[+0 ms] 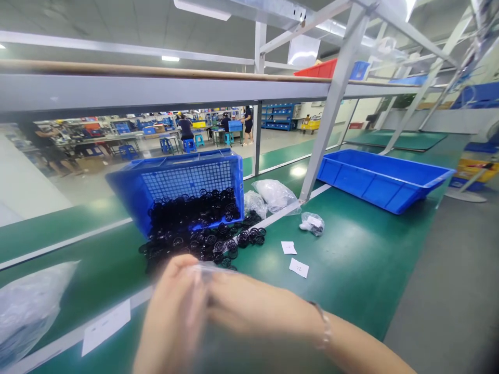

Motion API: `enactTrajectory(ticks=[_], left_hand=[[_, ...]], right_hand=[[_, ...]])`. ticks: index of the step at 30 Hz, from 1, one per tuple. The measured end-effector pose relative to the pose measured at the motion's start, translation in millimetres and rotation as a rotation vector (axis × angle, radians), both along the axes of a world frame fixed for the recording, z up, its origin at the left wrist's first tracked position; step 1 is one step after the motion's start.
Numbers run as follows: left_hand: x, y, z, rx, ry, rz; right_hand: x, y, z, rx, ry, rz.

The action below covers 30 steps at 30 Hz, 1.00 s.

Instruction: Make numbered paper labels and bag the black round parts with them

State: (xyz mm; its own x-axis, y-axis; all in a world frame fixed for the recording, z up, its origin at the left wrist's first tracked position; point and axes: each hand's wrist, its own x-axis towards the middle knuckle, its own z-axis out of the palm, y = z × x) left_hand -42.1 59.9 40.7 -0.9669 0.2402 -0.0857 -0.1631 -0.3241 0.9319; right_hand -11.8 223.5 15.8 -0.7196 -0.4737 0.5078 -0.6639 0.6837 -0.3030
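My left hand (171,317) and my right hand (253,306) meet low in the middle of the view, both blurred by motion. Between them is a thin clear plastic bag (206,270), pinched at its top by the fingers of both hands. Just beyond them a blue mesh basket (183,176) lies tipped on its side, and several black rings (202,234) spill out of it onto the green table (351,259). A bracelet sits on my right wrist.
A shallow blue bin (382,179) stands at the back right. Clear bags (276,195) and a small filled bag (312,223) lie behind the rings, with two paper slips (298,267) nearby. A large plastic bag (27,306) lies at the left. Shelf posts rise overhead; other people work far behind.
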Motion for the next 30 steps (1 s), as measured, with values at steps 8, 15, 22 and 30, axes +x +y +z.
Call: enactTrajectory(ticks=[8, 15, 22, 30], left_hand=[[-24, -27, 1.3, 0.019, -0.025, 0.124], [-20, -20, -0.8, 0.053, 0.007, 0.135], [-25, -32, 0.6, 0.07, 0.027, 0.11], [-29, -39, -3.4, 0.077, 0.036, 0.109]], right_hand=[[61, 90, -95.7, -0.259, -0.144, -0.372], [78, 99, -190.4, 0.152, -0.25, -0.48], [56, 108, -169.5, 0.123, -0.346, -0.451], [19, 113, -150.3, 0.269, -0.383, -0.266]])
